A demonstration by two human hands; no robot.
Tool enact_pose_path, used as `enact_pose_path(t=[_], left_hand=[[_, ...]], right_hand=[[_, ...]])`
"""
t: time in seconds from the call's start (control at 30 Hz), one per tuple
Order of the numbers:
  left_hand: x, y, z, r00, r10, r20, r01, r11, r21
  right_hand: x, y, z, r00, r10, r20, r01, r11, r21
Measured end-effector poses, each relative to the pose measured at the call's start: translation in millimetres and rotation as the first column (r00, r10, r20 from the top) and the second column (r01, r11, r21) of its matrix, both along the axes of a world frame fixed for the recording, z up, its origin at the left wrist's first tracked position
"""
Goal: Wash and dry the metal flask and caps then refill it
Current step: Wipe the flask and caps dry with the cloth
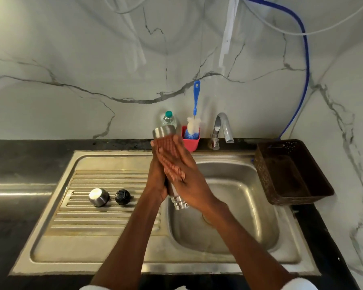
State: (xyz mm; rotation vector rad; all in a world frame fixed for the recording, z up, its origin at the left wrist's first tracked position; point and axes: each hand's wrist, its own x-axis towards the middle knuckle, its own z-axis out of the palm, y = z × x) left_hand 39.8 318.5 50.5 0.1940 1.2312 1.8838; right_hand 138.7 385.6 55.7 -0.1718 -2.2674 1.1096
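Observation:
The metal flask (163, 131) is held steeply tilted over the left edge of the sink basin (228, 206), one end up and the other down near the basin. My left hand (156, 183) grips it from the left. My right hand (189, 183) wraps it from the right, its fingers lying across the body and blurred. Most of the flask is hidden by my hands. A round metal cap (99, 197) and a black cap (123, 197) lie side by side on the ribbed drainboard (105, 218), left of my hands.
Behind the sink stand a clear plastic bottle (169, 119), a pink holder (191, 143) with a blue-handled bottle brush (194, 126), and the tap (222, 128). A brown plastic basket (291, 174) sits on the dark counter to the right. A blue hose (306, 65) hangs on the wall.

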Motion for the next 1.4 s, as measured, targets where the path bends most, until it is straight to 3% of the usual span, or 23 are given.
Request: enact_pose_path(t=[0.13,0.3,0.43,0.6,0.7,0.77,0.9,0.97,1.03,1.13,1.3,1.4], left_hand=[[-22.9,-7.8,3.4,0.993,0.052,0.11,-0.051,0.999,-0.013],[-17.3,-9.8,9.0,0.998,-0.023,0.055,0.019,0.997,0.073],[7.2,-9.5,10.0,0.993,-0.113,-0.016,0.114,0.974,0.193],[4.1,-14.1,8.2,0.99,-0.119,-0.078,0.13,0.979,0.157],[-9.1,-18.3,11.7,0.992,-0.125,0.016,0.123,0.985,0.117],[-17.8,-18.3,7.5,0.988,-0.127,0.083,0.119,0.988,0.098],[-16.1,-13.2,-0.4,0.986,-0.11,0.128,0.094,0.988,0.121],[-1.9,-7.3,3.9,0.988,-0.138,0.068,0.128,0.984,0.127],[13.1,0.8,8.2,0.989,-0.144,0.019,0.141,0.981,0.131],[20.2,13.7,11.4,0.992,-0.127,0.009,0.126,0.987,0.102],[29.6,27.1,28.9,0.987,-0.149,0.057,0.144,0.986,0.083],[27.7,31.7,17.9,0.992,-0.077,0.105,0.07,0.995,0.072]], right_hand=[[41.5,-29.6,-24.4,0.991,0.076,0.106,-0.076,0.997,-0.003],[16.3,-31.3,1.3,0.997,0.035,0.069,-0.03,0.996,-0.082],[-23.6,-17.5,49.8,0.986,-0.163,-0.046,0.151,0.969,-0.195],[-17.4,-21.8,49.2,0.983,-0.168,-0.068,0.161,0.982,-0.098],[14.6,-46.9,21.8,0.989,-0.133,0.066,0.129,0.99,0.062],[39.4,-64.6,1.4,0.981,-0.127,0.145,0.116,0.99,0.079],[47.0,-63.3,-2.4,0.984,-0.107,0.146,0.111,0.994,-0.02],[30.4,-47.3,15.3,0.994,-0.08,0.077,0.094,0.977,-0.19],[13.1,-25.6,39.5,0.985,-0.16,0.06,0.171,0.935,-0.309],[0.3,6.0,62.9,0.946,-0.264,0.188,0.305,0.922,-0.24],[8.1,16.4,49.2,0.962,-0.244,0.126,0.27,0.924,-0.27],[31.7,10.1,25.1,0.99,-0.101,0.098,0.129,0.932,-0.339]])
